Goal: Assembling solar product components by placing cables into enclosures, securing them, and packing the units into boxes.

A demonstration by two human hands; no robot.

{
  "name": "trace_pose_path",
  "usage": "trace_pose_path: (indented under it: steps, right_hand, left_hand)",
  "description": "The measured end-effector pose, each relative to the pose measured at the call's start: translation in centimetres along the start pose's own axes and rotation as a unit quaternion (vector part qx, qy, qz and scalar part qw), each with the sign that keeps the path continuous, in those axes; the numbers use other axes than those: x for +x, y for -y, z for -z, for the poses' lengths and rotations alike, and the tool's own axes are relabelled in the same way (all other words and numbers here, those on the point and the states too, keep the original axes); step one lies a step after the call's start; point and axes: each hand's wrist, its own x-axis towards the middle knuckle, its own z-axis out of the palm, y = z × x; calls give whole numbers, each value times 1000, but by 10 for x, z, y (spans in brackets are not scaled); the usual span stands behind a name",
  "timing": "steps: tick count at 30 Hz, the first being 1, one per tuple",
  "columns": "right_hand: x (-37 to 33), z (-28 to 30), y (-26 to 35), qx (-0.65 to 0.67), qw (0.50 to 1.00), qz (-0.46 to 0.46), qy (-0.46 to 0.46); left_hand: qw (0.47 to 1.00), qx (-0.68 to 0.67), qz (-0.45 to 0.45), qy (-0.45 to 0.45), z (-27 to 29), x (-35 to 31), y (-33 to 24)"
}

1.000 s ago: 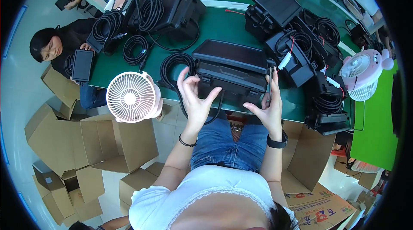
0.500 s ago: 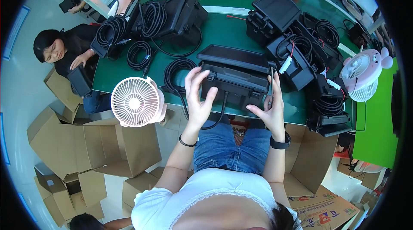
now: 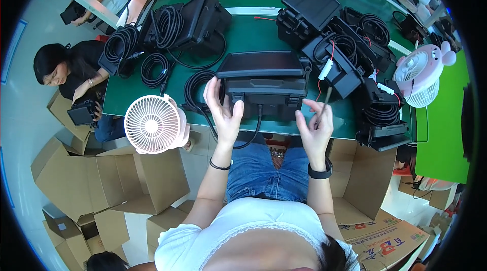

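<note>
In front of me a black plastic case (image 3: 266, 91) stands on the green table, its hinged lid panel (image 3: 261, 63) tilted up at the top. Two latches sit on its front, and a cable comes out of its underside. My left hand (image 3: 223, 113) grips the case's left front corner, thumb on the front face and fingers along the side. Just off the right front corner, my right hand (image 3: 317, 129) is closed round a thin dark rod-like tool (image 3: 327, 99) pointing up and away; its exact kind is unclear. A coiled black cable (image 3: 195, 91) lies left of the case.
Black cases with coiled cables crowd the table at far left (image 3: 203, 22) and right (image 3: 335, 63). A pink fan (image 3: 152, 125) stands at the near left edge, another (image 3: 418, 73) at the right. Open cardboard boxes (image 3: 116, 179) lie below. A co-worker (image 3: 76, 78) sits at left holding a black case.
My right hand has come away from the case's right side and lowered, the tool now tilting outward. My left hand stays at the case's left. The whole view has shifted slightly.
</note>
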Motion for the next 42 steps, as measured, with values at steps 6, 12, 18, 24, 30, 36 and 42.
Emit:
trace_pose_path:
  steps: [6,12,18,24,30,36,42]
  right_hand:
    - [2,5,6,106,982,-81,136]
    - [5,3,13,270,947,-89,149]
    - [8,1,-2,203,968,-93,118]
    - [19,-6,-9,137,989,-25,41]
    - [29,-5,-4,240,959,-114,100]
    - [32,-3,-19,240,956,-104,133]
    - [30,-10,-24,219,967,-59,118]
  left_hand:
    - [993,-37,88,66,3,5,13]
    - [991,-35,97,84,1,0,-7]
    - [981,-98,162,33,-2,-9,-28]
    - [974,-112,191,52,3,-15,-35]
    - [983,-60,166,49,2,-14,-28]
    - [988,-23,141,52,-4,-12,-26]
    - [850,385,-303,192,-10,10,-59]
